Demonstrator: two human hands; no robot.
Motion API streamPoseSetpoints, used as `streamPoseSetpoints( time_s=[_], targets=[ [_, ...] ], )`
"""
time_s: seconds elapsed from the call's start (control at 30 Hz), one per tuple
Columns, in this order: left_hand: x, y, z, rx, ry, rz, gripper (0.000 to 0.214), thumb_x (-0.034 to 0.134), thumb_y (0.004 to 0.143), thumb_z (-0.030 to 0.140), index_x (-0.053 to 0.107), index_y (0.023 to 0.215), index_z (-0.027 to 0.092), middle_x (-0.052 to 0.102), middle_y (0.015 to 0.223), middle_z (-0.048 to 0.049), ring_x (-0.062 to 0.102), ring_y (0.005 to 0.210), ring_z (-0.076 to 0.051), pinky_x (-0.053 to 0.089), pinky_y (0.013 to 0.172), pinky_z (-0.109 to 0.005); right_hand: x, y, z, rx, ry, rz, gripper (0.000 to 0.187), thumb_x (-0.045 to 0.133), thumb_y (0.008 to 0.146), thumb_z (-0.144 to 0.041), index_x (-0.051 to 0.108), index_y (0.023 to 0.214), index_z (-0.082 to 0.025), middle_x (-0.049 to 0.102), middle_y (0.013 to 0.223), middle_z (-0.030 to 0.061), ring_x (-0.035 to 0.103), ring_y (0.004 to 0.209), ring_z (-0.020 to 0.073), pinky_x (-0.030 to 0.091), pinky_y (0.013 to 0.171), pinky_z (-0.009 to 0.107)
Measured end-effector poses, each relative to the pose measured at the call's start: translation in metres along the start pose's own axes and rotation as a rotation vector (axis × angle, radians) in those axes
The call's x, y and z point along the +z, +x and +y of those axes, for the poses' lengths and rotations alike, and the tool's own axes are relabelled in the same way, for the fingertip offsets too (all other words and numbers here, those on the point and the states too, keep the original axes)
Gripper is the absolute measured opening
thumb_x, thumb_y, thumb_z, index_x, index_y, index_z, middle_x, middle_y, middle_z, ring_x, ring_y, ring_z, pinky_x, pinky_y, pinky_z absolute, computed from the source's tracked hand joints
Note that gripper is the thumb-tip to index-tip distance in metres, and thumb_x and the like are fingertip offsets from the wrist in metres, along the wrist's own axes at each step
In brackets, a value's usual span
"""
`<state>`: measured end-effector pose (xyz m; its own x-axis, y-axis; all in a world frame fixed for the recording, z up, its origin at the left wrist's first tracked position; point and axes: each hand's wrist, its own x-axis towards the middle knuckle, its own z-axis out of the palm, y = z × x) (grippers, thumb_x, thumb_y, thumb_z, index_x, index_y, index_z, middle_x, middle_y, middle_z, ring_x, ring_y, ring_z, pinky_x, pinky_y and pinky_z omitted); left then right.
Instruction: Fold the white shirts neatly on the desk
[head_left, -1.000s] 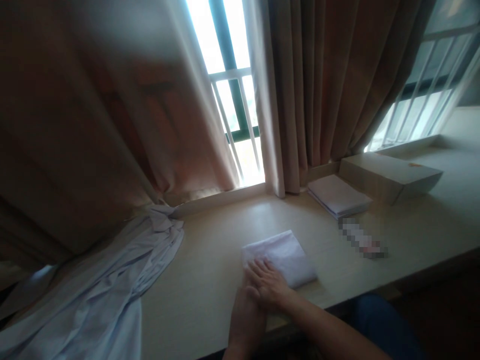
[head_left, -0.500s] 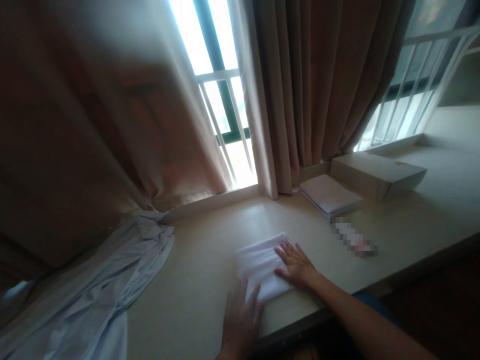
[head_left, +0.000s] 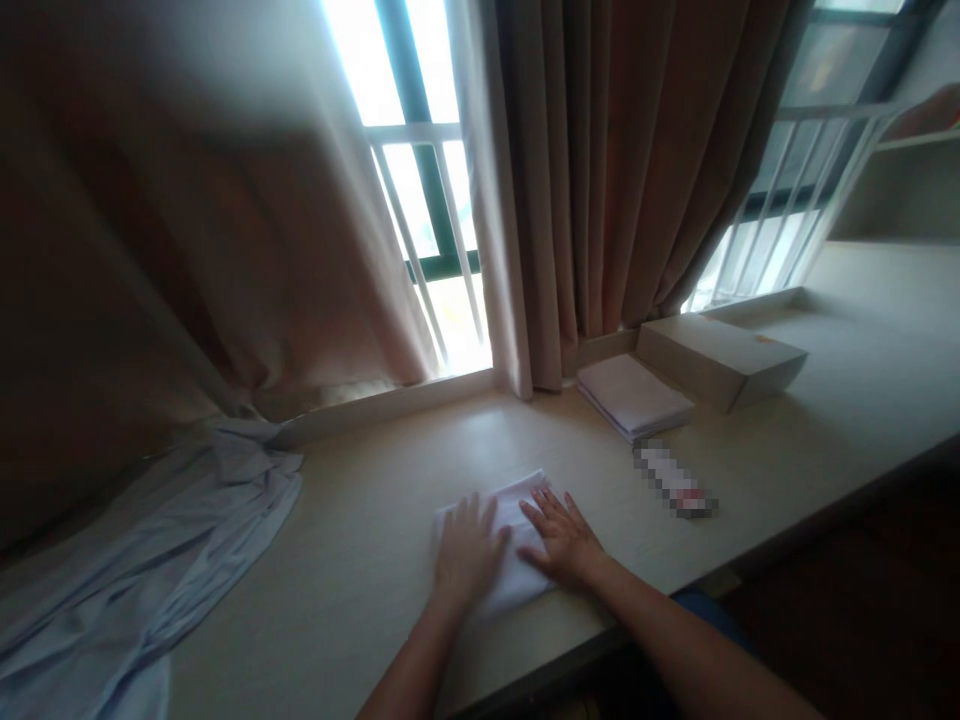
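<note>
Both hands now lie side by side on the folded white cloth (head_left: 517, 530); half a second ago the left hand (head_left: 465, 548) sat nearer, off its edge. Left and right hand (head_left: 564, 538) press flat, fingers spread, gripping nothing. That cloth rests near the tabletop's (head_left: 825, 400) near edge. Crumpled pale fabric (head_left: 142, 560) lies far left; a folded stack (head_left: 634, 395) and box (head_left: 720, 358) sit far right.

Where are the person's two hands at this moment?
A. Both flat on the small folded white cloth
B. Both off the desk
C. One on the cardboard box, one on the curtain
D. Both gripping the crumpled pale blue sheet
A: the left hand and right hand lie palm-down, side by side, on the small folded white cloth on the pale wooden desk.
</note>
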<state>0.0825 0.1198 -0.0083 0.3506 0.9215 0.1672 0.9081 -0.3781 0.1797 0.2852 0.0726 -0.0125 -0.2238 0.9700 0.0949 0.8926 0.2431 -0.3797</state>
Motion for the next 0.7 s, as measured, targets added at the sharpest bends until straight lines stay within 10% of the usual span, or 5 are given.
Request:
streamPoseSetpoints(
  time_s=[0.17, 0.4, 0.7],
  targets=[
    [-0.006, -0.017, -0.044, -0.224, -0.021, -0.021, 0.060, 0.034, 0.089, 0.055, 0.038, 0.143, 0.030, 0.026, 0.155, -0.0053, 0.017, 0.142, -0.034, 0.018, 0.110, -0.058, -0.005, 0.000, -0.002, 0.020, 0.008, -0.045, 0.079, 0.034, 0.085, -0.073, 0.025, 0.149, -0.027, 0.017, 0.156, 0.0071, 0.007, 0.144, 0.0245, -0.004, 0.114, 0.048],
    [-0.021, -0.056, -0.031, -0.175, -0.096, 0.305, 0.059, 0.041, 0.090, 0.043, 0.037, 0.141, 0.013, 0.033, 0.149, -0.0150, 0.028, 0.139, -0.027, 0.027, 0.112, -0.045, -0.002, 0.001, -0.002, 0.012, -0.016, -0.065, 0.082, 0.033, 0.084, -0.074, 0.024, 0.150, -0.026, 0.016, 0.156, 0.0087, 0.005, 0.144, 0.0251, -0.005, 0.113, 0.050],
    [-0.014, -0.150, -0.010, -0.377, -0.151, 0.282, 0.044, 0.052, 0.083, 0.042, 0.051, 0.118, 0.015, 0.061, 0.103, -0.0111, 0.056, 0.098, -0.027, 0.045, 0.086, -0.042, -0.001, 0.000, -0.003, 0.017, -0.068, -0.098, 0.079, 0.034, 0.086, -0.070, 0.022, 0.150, -0.026, 0.013, 0.157, 0.0082, 0.003, 0.144, 0.0257, -0.006, 0.112, 0.052]
  ],
)
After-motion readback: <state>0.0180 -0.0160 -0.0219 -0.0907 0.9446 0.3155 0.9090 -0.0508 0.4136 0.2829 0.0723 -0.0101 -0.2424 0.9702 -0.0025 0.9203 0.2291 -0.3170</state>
